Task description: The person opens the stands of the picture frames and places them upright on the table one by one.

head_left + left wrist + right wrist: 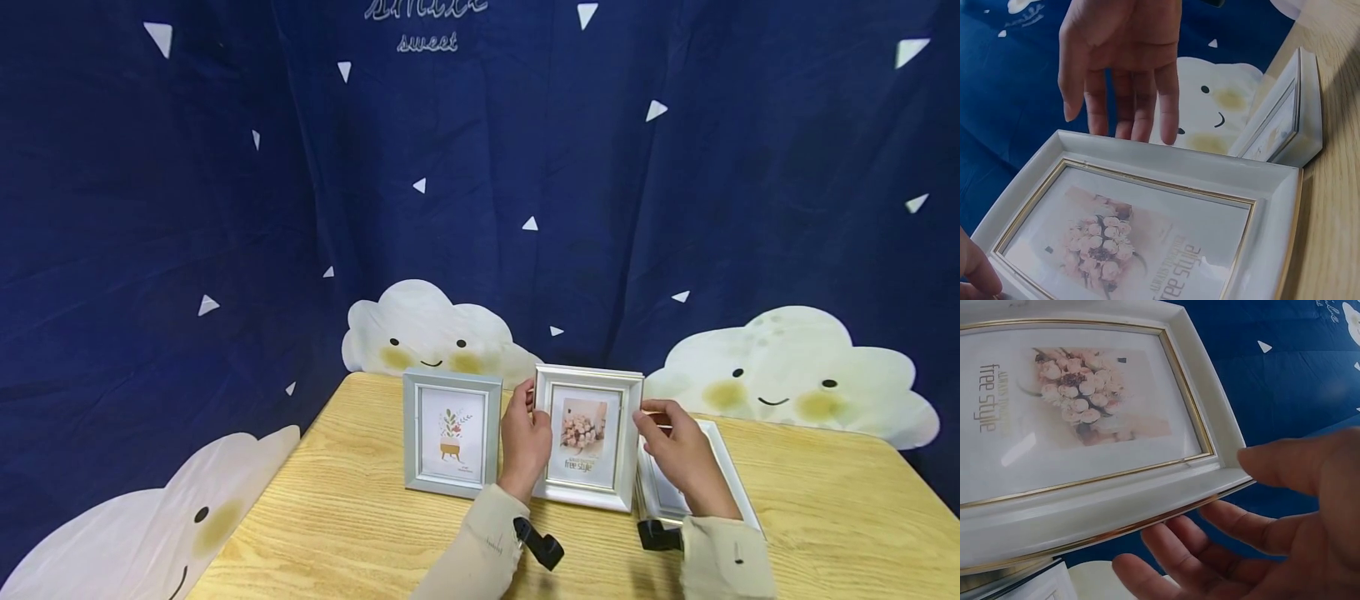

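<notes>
A white picture frame with a gold inner line and a flower print stands upright between both hands. My left hand is at its left edge. In the left wrist view, that hand's fingers extend nearly straight to behind the frame's edge, with the thumb held off to the side. On the opposite edge, my right hand pinches the frame near its upper corner, thumb on the front and fingers behind. A grey-green picture frame with a plant print stands just left of my left hand.
Another white picture frame lies tilted back under my right forearm, partly hidden. All the frames are on a light wooden table. Behind the table hangs a dark blue curtain with clouds and triangles.
</notes>
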Motion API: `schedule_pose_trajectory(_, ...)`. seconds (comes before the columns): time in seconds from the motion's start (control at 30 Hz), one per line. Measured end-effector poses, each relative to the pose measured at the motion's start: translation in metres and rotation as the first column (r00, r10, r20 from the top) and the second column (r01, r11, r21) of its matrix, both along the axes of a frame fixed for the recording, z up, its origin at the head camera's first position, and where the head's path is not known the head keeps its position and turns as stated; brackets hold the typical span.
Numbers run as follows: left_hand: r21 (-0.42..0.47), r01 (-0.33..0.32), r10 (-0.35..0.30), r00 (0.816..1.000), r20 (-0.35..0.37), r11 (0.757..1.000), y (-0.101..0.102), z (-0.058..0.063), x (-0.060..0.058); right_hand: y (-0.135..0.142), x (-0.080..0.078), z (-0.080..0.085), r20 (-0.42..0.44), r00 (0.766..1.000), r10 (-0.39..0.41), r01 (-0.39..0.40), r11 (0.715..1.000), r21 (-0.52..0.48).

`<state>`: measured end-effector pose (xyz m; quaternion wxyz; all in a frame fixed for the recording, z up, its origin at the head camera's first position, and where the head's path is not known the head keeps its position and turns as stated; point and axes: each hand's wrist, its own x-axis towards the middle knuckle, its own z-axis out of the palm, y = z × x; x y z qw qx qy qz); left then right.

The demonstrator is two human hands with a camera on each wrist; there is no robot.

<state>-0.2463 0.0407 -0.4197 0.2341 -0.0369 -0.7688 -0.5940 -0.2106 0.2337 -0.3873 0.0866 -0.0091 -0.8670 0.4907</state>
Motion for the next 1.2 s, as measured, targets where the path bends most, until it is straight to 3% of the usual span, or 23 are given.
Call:
schedule_pose_trajectory(0.17,-0.005,0.001,-0.001,1.0,-0.008,1.0,-0.001,-0.001,-0.001,0.004,-0.004,-0.01,0.048,0.998,0.042,-0.045,0.997,0.067)
schedule_pose_trajectory(0.37,-0.004,-0.001,0.001,1.0,0.008,1.0,-0.001,-0.002,-0.001,0.007,-0.009,-0.025,0.126,0.985,0.121,-0.144,0.97,0.196)
schedule_pose_trajectory(0.63,-0.008,-0.002,0.002,1.0,0.011,1.0,-0.001,-0.003,-0.003,0.006,-0.011,-0.035,0.17,0.969,0.179,-0.197,0.976,0.093)
schedule_pose_trajectory(0.8,-0.052,0.045,-0.039,0.993,0.116,0.998,-0.004,-0.005,-0.002,0.005,-0.01,-0.036,0.162,0.973,0.167,-0.18,0.981,0.069)
schedule_pose_trajectory(1.0,-0.16,0.149,-0.104,0.959,0.262,0.976,-0.009,-0.012,0.005,0.003,-0.008,-0.038,0.145,0.976,0.163,-0.171,0.984,0.045)
schedule_pose_trajectory(1.2,-0.191,0.188,-0.129,0.949,0.286,0.963,-0.009,-0.017,0.006,0.004,-0.008,-0.036,0.122,0.98,0.157,-0.168,0.982,0.089)
